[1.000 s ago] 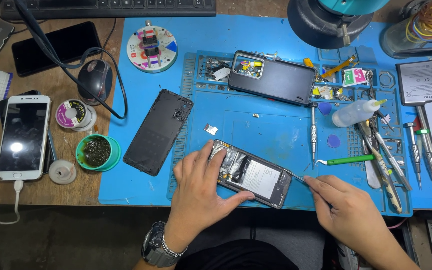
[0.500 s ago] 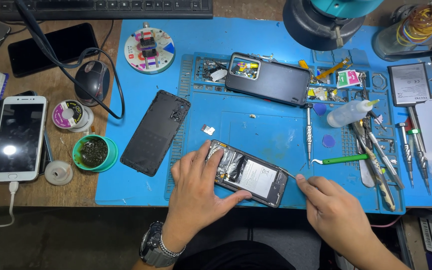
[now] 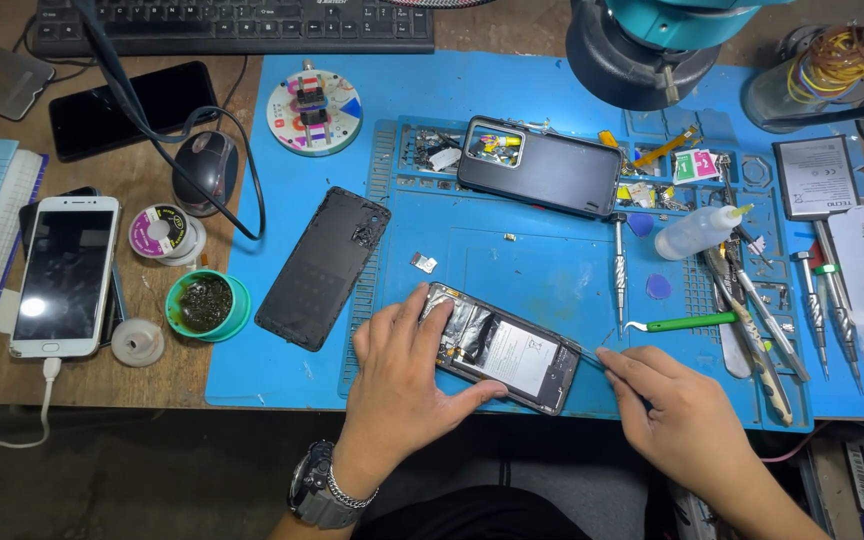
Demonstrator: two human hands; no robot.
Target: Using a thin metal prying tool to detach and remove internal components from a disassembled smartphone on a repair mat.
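Observation:
An opened phone [image 3: 505, 349] with its back removed lies on the blue work mat [image 3: 512, 250], showing its battery and inner parts. My left hand [image 3: 402, 385] lies flat over the phone's left end and near edge, pinning it to the mat. My right hand [image 3: 667, 410] sits just right of the phone and pinches a thin metal tool [image 3: 586, 355] whose tip meets the phone's right end. The phone's black back cover [image 3: 323, 266] lies on the mat to the left.
A second dark phone [image 3: 542, 168] rests at the mat's far side. Screwdrivers, tweezers [image 3: 752, 320] and a small glue bottle [image 3: 697, 232] lie to the right. A white phone [image 3: 64, 275], green tin [image 3: 206, 303], solder reel [image 3: 162, 231] and mouse [image 3: 206, 166] sit left. A keyboard [image 3: 232, 25] lies at the back.
The hands and opened phone keep their places. The right hand has shifted very slightly along the phone's right end with the tool.

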